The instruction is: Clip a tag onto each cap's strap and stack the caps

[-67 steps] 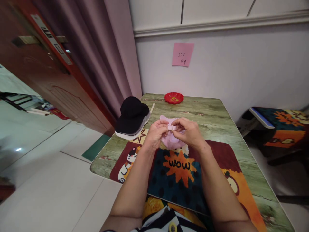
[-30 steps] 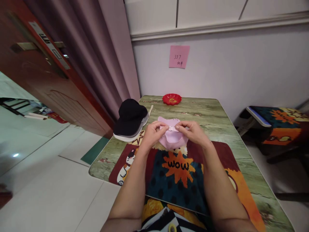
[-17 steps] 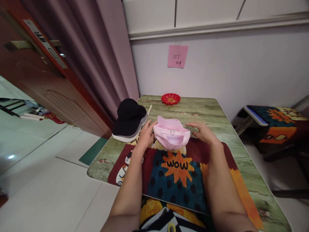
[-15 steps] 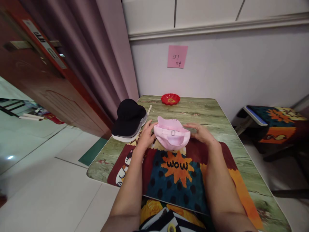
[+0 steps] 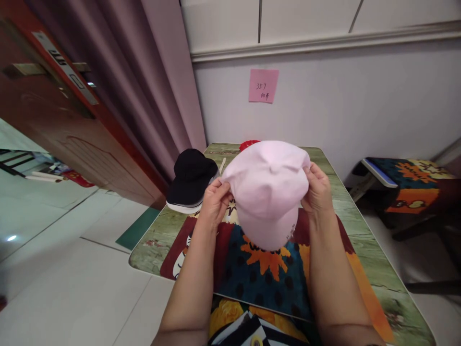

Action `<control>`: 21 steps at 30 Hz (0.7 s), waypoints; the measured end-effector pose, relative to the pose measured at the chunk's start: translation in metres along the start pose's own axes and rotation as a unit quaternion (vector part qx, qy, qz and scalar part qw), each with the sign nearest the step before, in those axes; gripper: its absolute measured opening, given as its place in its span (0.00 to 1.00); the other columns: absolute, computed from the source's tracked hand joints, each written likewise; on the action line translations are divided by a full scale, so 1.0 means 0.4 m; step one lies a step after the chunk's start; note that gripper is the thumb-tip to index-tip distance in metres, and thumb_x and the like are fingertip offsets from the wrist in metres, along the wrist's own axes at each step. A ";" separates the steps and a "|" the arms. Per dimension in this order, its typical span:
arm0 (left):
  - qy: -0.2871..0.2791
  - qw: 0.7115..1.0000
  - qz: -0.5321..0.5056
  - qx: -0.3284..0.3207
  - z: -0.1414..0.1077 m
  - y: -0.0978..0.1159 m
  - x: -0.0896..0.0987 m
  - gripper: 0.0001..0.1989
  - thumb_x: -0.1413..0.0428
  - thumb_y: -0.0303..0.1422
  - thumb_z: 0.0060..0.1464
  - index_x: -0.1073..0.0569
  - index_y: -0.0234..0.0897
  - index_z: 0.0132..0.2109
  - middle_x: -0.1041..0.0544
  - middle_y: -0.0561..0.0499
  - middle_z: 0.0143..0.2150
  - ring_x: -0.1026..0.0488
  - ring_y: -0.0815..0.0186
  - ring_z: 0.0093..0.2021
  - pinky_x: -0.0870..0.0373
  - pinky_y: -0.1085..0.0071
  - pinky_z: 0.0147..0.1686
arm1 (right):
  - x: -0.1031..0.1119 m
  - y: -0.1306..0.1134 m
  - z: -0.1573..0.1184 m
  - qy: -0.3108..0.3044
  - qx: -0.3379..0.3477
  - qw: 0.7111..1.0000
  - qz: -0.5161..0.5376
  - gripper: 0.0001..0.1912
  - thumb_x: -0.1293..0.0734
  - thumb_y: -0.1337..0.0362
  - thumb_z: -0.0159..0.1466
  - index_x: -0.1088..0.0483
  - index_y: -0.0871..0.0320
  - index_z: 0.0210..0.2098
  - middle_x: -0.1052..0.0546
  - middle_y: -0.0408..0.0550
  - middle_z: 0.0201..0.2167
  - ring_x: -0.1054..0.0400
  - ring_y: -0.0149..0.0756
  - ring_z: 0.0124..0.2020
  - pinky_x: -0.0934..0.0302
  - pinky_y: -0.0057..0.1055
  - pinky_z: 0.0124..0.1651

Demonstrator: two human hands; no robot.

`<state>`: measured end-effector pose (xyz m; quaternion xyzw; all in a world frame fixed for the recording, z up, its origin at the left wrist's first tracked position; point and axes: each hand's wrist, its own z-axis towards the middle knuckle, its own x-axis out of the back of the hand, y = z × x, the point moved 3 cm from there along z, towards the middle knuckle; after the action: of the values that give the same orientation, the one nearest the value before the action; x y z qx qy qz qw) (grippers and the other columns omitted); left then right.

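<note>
A pink baseball cap [image 5: 271, 187] hangs above the table between my hands, crown up and its brim pointing toward me. My left hand [image 5: 215, 199] pinches the cap's left edge between thumb and fingers. On the other side, my right hand [image 5: 317, 187] grips the right edge, with some fingers hidden behind the fabric. Just left of my left hand, a black cap [image 5: 192, 175] rests on the table, stacked over a white-brimmed cap [image 5: 183, 208].
The wood-patterned table [image 5: 154, 250] carries a colourful mat [image 5: 230, 274]. Behind the pink cap, a red dish [image 5: 248, 144] is partly hidden. A pink note [image 5: 263, 86] is stuck on the wall. A door [image 5: 93, 139] and curtain [image 5: 158, 86] stand at left, a stool [image 5: 410, 185] at right.
Both hands have closed on the pink cap and lifted it off the mat. It has turned, so its crown and brim now show instead of its back strap.
</note>
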<state>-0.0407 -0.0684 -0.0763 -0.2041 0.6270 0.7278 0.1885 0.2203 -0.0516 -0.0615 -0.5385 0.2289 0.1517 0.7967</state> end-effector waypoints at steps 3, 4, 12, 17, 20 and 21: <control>0.015 0.992 -0.114 0.057 -0.006 -0.016 -0.023 0.12 0.33 0.36 0.53 0.23 0.35 0.42 0.17 0.49 0.39 0.20 0.67 0.37 0.24 0.72 0.44 | 0.002 0.041 0.011 0.097 -0.053 0.992 0.052 0.12 0.21 0.62 0.53 0.28 0.57 0.29 0.24 0.37 0.25 0.33 0.25 0.24 0.34 0.23 0.29; 0.010 0.988 -0.135 0.076 -0.009 -0.026 -0.028 0.11 0.35 0.36 0.56 0.23 0.36 0.43 0.17 0.49 0.40 0.20 0.66 0.39 0.24 0.71 0.45 | 0.007 0.057 0.015 0.134 -0.069 0.986 0.067 0.12 0.21 0.65 0.52 0.28 0.58 0.28 0.24 0.36 0.23 0.33 0.25 0.23 0.33 0.23 0.29; 0.020 0.959 -0.054 0.278 -0.019 -0.115 -0.015 0.06 0.39 0.17 0.51 0.22 0.28 0.36 0.18 0.45 0.32 0.20 0.65 0.32 0.23 0.74 0.38 | 0.041 0.113 0.030 0.217 -0.123 0.965 0.087 0.09 0.25 0.70 0.54 0.29 0.59 0.30 0.22 0.39 0.24 0.28 0.27 0.25 0.30 0.24 0.30; 0.134 0.967 -0.074 0.202 0.018 -0.119 0.019 0.10 0.40 0.17 0.54 0.22 0.34 0.40 0.17 0.48 0.36 0.19 0.65 0.38 0.23 0.72 0.47 | 0.035 0.121 0.018 0.072 -0.238 0.968 -0.036 0.15 0.23 0.55 0.57 0.28 0.59 0.33 0.21 0.43 0.26 0.30 0.28 0.22 0.33 0.23 0.23; 0.195 0.967 -0.104 0.128 0.039 -0.110 0.026 0.10 0.43 0.19 0.59 0.23 0.35 0.43 0.16 0.49 0.39 0.19 0.67 0.42 0.25 0.72 0.53 | 0.021 0.129 0.003 -0.072 -0.311 0.944 -0.081 0.22 0.25 0.47 0.58 0.25 0.60 0.37 0.20 0.47 0.29 0.28 0.30 0.24 0.31 0.25 0.24; 0.203 0.966 -0.115 0.108 0.043 -0.108 0.024 0.10 0.44 0.19 0.60 0.23 0.35 0.44 0.16 0.49 0.40 0.19 0.68 0.44 0.26 0.72 0.55 | 0.017 0.130 -0.001 -0.106 -0.318 0.939 -0.081 0.22 0.24 0.47 0.57 0.25 0.61 0.38 0.20 0.48 0.30 0.27 0.31 0.26 0.29 0.25 0.26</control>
<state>-0.0270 -0.0452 -0.1153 -0.3962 0.6995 0.5726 0.1606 0.2004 -0.0326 -0.1064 -0.7615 0.0385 0.2080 0.6127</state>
